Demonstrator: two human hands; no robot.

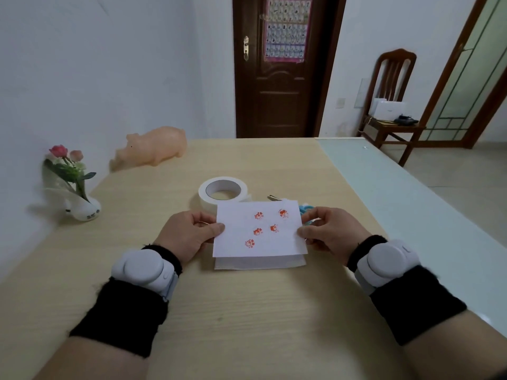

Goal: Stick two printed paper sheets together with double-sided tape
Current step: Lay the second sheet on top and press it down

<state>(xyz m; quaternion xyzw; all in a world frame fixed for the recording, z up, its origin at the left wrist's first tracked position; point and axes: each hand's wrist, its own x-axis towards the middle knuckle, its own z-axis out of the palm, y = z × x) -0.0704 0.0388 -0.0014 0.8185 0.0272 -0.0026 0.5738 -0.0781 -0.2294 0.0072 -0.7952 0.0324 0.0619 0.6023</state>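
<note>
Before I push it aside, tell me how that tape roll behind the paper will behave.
The tape roll lies flat on the table, so it would probably slide, not roll. Its wide hollow core suggests it is light. Stood on edge, it would likely roll away.

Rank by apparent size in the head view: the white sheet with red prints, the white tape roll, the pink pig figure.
1. white sheet with red prints
2. pink pig figure, though farther away
3. white tape roll
</note>
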